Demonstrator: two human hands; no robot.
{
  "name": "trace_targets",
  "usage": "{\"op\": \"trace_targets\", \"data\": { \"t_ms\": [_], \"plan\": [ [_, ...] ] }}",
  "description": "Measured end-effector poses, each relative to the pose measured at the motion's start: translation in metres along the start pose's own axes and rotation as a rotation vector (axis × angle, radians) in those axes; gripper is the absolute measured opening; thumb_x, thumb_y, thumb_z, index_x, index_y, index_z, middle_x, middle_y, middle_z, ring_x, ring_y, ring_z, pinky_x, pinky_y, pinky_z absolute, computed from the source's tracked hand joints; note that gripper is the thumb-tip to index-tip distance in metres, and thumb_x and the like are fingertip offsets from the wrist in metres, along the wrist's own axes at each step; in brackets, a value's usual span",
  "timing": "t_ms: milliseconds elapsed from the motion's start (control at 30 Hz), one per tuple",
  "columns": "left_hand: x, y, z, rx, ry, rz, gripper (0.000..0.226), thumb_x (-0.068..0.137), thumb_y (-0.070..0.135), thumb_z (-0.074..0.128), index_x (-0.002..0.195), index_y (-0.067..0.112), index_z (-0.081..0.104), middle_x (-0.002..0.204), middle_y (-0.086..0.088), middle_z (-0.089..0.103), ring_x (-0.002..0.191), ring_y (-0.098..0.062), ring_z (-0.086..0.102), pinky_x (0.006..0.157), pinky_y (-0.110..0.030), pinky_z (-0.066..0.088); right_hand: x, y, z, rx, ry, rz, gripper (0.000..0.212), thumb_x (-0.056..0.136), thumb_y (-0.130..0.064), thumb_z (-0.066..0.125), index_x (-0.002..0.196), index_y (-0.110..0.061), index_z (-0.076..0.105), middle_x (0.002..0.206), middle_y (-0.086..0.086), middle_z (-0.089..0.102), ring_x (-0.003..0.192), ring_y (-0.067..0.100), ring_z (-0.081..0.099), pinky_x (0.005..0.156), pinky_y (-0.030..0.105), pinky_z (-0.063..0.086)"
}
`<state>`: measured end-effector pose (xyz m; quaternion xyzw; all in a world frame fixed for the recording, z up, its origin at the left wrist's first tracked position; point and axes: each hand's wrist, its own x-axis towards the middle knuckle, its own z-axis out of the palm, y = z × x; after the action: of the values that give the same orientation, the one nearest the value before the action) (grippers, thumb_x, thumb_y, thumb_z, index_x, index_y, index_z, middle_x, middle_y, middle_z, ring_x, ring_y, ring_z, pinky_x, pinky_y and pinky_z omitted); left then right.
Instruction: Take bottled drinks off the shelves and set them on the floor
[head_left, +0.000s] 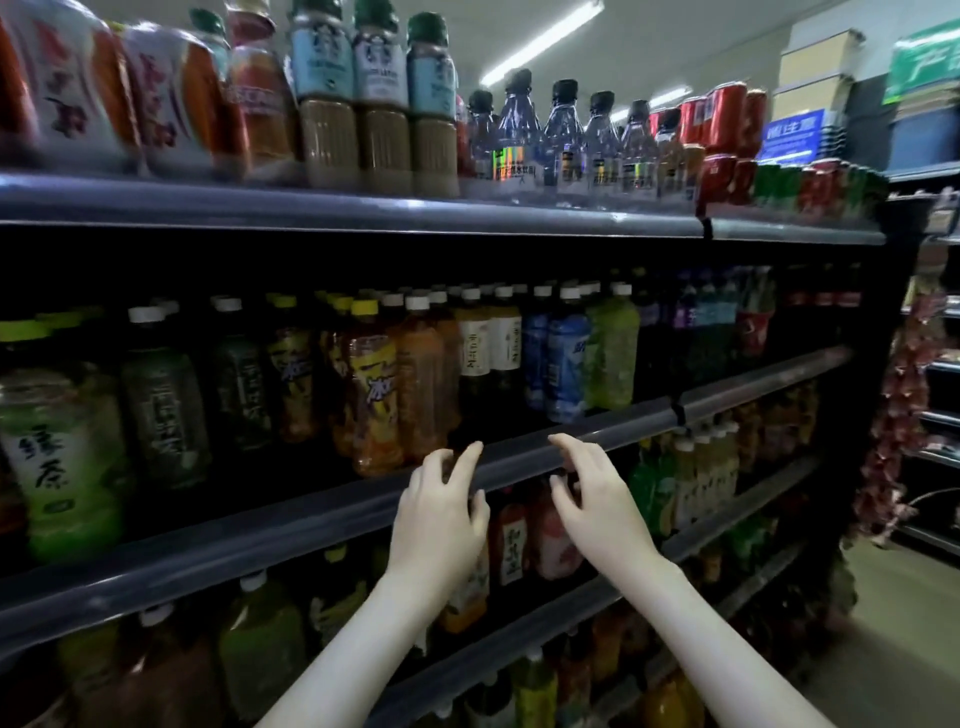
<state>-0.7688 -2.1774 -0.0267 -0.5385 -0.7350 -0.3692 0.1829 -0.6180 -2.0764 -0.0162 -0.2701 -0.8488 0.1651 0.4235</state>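
Observation:
A tall shop shelf rack (332, 509) full of bottled drinks fills the view. My left hand (441, 512) and my right hand (597, 506) are raised side by side in front of the second shelf's front rail, fingers loosely spread, holding nothing. Just above the left hand stand an amber tea bottle (423, 384) and a yellow-labelled iced tea bottle (371, 395). Behind and between the hands, on the shelf below, stand a red-labelled bottle (511, 540) and a pink-labelled one (550, 540), partly hidden by my fingers.
The top shelf (363, 208) carries milk-tea bottles (382, 104), clear water bottles (566, 140) and red cans (727, 119). Green tea bottles (57, 457) stand at the left. Lower shelves hold more drinks. Bare floor (898, 639) shows at the right, beyond the rack's end.

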Motion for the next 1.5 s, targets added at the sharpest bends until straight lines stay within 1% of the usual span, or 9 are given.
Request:
{"op": "trace_targets", "data": {
  "t_ms": [100,267,533,800,900,1000,1233,1400,1500],
  "plan": [
    [0.012,0.029,0.026,0.010,0.027,-0.071,0.055,0.097,0.030,0.048,0.148,0.031,0.030,0.141,-0.001,0.039,0.128,-0.016,0.038,0.098,-0.033,0.045,0.012,0.037,-0.017,0.015,-0.046,-0.041,0.046,0.099,-0.019,0.049,0.143,-0.026,0.037,0.126,-0.017,0.041,0.124,0.002,0.040,0.091,0.007,0.029],
    [0.022,0.060,0.052,0.084,0.046,-0.172,0.055,0.098,0.031,0.046,0.149,0.031,0.026,0.143,-0.001,0.036,0.128,-0.017,0.038,0.098,-0.030,0.043,0.035,0.078,-0.035,0.056,-0.141,-0.098,0.054,0.099,-0.019,0.048,0.148,-0.028,0.029,0.137,-0.011,0.040,0.129,0.004,0.034,0.093,0.012,0.029],
    [0.037,0.048,0.056,0.170,0.062,-0.293,0.057,0.098,0.030,0.046,0.150,0.032,0.024,0.144,-0.004,0.034,0.126,-0.019,0.039,0.095,-0.036,0.047,0.072,0.107,-0.013,0.185,-0.204,-0.054,0.061,0.100,-0.020,0.048,0.152,-0.030,0.018,0.149,-0.005,0.029,0.137,0.012,0.028,0.095,0.019,0.030],
    [0.091,0.051,0.104,0.135,0.090,-0.171,0.059,0.097,0.026,0.050,0.150,0.029,0.026,0.142,-0.009,0.037,0.125,-0.023,0.041,0.093,-0.037,0.048,0.131,0.146,-0.006,0.014,-0.113,0.002,0.065,0.098,-0.017,0.048,0.153,-0.023,0.015,0.152,0.007,0.025,0.138,0.025,0.022,0.106,0.038,0.033],
    [0.105,0.057,0.139,0.141,0.064,-0.112,0.057,0.094,0.023,0.055,0.147,0.024,0.034,0.138,-0.013,0.043,0.119,-0.029,0.047,0.093,-0.040,0.047,0.135,0.177,-0.009,-0.013,-0.114,0.046,0.061,0.099,-0.017,0.046,0.153,-0.022,0.019,0.152,0.007,0.026,0.139,0.024,0.021,0.107,0.038,0.031],
    [0.104,0.062,0.176,0.218,0.101,-0.013,0.056,0.081,0.014,0.070,0.135,0.014,0.053,0.120,-0.020,0.057,0.109,-0.037,0.056,0.099,-0.052,0.041,0.122,0.213,-0.008,-0.025,-0.125,0.071,0.056,0.100,-0.017,0.045,0.151,-0.020,0.024,0.150,0.005,0.030,0.139,0.022,0.022,0.107,0.036,0.031],
    [0.081,0.076,0.245,0.202,0.167,0.164,0.055,0.075,0.004,0.072,0.128,0.011,0.059,0.128,-0.023,0.054,0.125,-0.035,0.042,0.110,-0.052,0.028,0.090,0.296,0.003,-0.036,-0.094,0.250,0.053,0.100,-0.019,0.047,0.148,-0.016,0.026,0.144,0.004,0.037,0.134,0.018,0.029,0.106,0.032,0.034],
    [0.059,0.076,0.297,0.227,0.067,0.151,0.053,0.073,0.002,0.073,0.125,0.009,0.061,0.130,-0.023,0.053,0.127,-0.034,0.040,0.108,-0.051,0.032,0.071,0.355,0.021,-0.011,-0.222,0.469,0.066,0.098,-0.019,0.052,0.151,-0.010,0.014,0.150,0.010,0.028,0.141,0.024,0.018,0.110,0.034,0.027],
    [0.051,0.071,0.331,0.278,-0.034,0.001,0.066,0.070,0.004,0.077,0.131,0.015,0.053,0.127,-0.026,0.051,0.120,-0.039,0.042,0.098,-0.058,0.043,0.067,0.383,0.031,0.001,-0.291,0.468,0.070,0.097,-0.018,0.053,0.152,-0.008,0.010,0.151,0.011,0.025,0.141,0.025,0.015,0.111,0.034,0.026]
  ]
}}
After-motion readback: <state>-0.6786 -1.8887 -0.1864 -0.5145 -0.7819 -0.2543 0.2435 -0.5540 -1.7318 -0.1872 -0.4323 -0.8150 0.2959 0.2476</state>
